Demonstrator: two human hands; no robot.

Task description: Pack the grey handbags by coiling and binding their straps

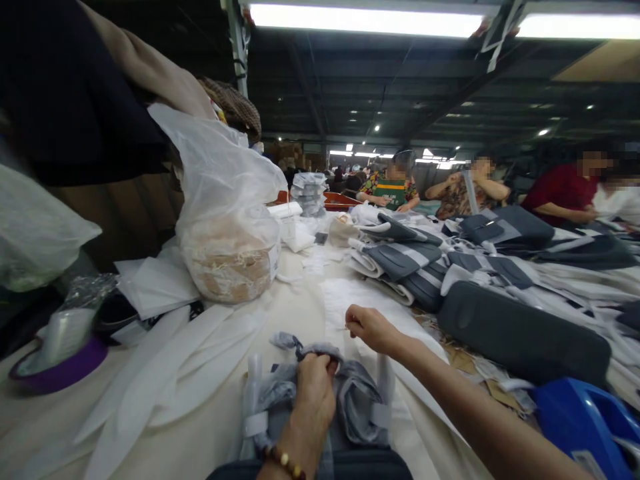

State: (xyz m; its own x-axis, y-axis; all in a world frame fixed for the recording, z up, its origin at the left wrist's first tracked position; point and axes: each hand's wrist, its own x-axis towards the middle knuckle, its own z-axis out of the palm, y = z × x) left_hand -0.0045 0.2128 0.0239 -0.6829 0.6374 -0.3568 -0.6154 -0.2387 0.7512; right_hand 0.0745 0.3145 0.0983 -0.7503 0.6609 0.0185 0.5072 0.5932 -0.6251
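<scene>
My left hand [313,390] is closed on a bunched piece of grey fabric [355,403] with white strips, low in the middle of the view; a bead bracelet sits on that wrist. My right hand [367,328] hovers a little beyond it, fingers pinched together over a white cloth strip [340,300]; what the pinch holds is too small to see. Both hands work above a cream-covered table [200,440].
A clear plastic bag [227,220] with a tan roll stands left of centre. White curved pieces [165,373] lie at left. Grey and white striped covers [410,263], a long dark grey pad [520,337] and a blue bin [585,417] fill the right. Other people work at the far end.
</scene>
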